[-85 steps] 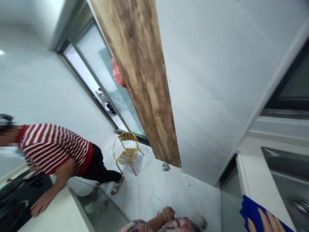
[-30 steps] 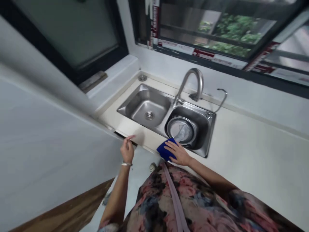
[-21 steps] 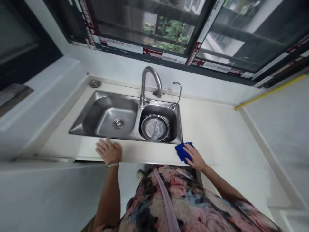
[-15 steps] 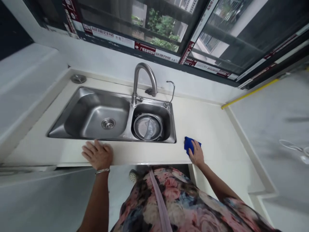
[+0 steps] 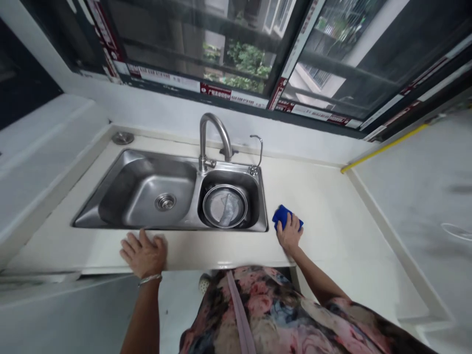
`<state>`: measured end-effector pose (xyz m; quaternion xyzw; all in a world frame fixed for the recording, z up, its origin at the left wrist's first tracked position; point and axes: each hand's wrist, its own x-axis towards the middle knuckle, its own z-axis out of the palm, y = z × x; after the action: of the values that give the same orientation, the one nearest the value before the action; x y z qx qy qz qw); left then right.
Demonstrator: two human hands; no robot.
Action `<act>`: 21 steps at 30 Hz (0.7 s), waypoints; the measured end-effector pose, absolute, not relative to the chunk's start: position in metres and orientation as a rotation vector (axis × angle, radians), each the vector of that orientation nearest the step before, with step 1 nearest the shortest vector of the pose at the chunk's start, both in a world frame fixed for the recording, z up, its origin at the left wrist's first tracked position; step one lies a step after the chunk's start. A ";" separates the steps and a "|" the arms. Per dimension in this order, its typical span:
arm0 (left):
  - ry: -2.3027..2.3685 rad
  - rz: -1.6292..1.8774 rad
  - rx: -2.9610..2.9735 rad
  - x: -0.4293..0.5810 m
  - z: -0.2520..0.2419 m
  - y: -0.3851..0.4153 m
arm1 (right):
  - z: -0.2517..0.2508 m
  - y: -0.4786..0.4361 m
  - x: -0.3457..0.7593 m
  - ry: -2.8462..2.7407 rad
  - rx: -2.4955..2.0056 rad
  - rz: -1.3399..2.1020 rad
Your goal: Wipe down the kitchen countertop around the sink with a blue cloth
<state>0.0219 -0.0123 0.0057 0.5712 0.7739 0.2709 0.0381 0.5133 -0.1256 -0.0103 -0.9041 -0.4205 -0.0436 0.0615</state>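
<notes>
Beside the right end of the sink, my right hand (image 5: 290, 233) presses down on a folded blue cloth (image 5: 283, 215) and grips it, fingers bent over its top. The cloth lies on the pale countertop (image 5: 317, 206). My left hand (image 5: 144, 254), with a bracelet at the wrist, rests open on the counter's front strip below the large basin, its fingers spread and holding nothing. Between the two hands lies the steel double sink (image 5: 197, 196).
In the small basin sits a round metal pan or strainer (image 5: 210, 209) with a clear plastic piece inside. A curved faucet (image 5: 203, 142) and a thin small tap (image 5: 261, 150) rise behind the sink. A yellow pipe (image 5: 383, 149) runs along the right wall, and windows stand at the back.
My right hand and the blue cloth have slid a little toward the back of the counter. My left hand stays at the front edge. The view has tilted slightly upward.
</notes>
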 end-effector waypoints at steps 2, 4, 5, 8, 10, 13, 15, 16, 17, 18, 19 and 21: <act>2.391 0.828 1.762 0.021 0.007 -0.011 | -0.012 -0.123 0.512 -1.277 -2.703 -0.166; 2.399 0.817 1.774 0.019 0.007 -0.009 | -0.015 -0.121 0.512 -1.297 -2.676 -0.191; 2.404 0.809 1.780 0.018 0.007 -0.008 | -0.017 -0.121 0.513 -1.311 -2.660 -0.200; 2.435 0.758 1.786 0.018 0.009 -0.007 | -0.022 -0.119 0.517 -1.351 -2.592 -0.232; 2.463 0.720 1.787 0.018 0.011 -0.007 | -0.025 -0.117 0.518 -1.372 -2.548 -0.247; 2.486 0.678 1.795 0.019 0.013 -0.008 | -0.028 -0.117 0.518 -1.390 -2.513 -0.244; 2.476 0.629 1.788 0.018 0.015 -0.008 | -0.029 -0.118 0.520 -1.404 -2.499 -0.235; 2.467 0.592 1.768 0.017 0.016 -0.007 | -0.030 -0.119 0.523 -1.426 -2.489 -0.231; 2.460 0.551 1.734 0.017 0.017 -0.006 | -0.030 -0.120 0.526 -1.459 -2.473 -0.227; 2.460 0.509 1.685 0.017 0.017 -0.004 | -0.031 -0.119 0.531 -1.504 -2.453 -0.225; 2.464 0.470 1.631 0.018 0.016 -0.003 | -0.031 -0.118 0.536 -1.554 -2.429 -0.222; 2.478 0.419 1.538 0.025 0.015 -0.001 | -0.030 -0.111 0.549 -1.640 -2.382 -0.222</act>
<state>0.0251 -0.0005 0.0148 0.5196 0.8369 0.1415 0.0974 0.5487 -0.1105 -0.0302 -0.8152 -0.5614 -0.0760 0.1202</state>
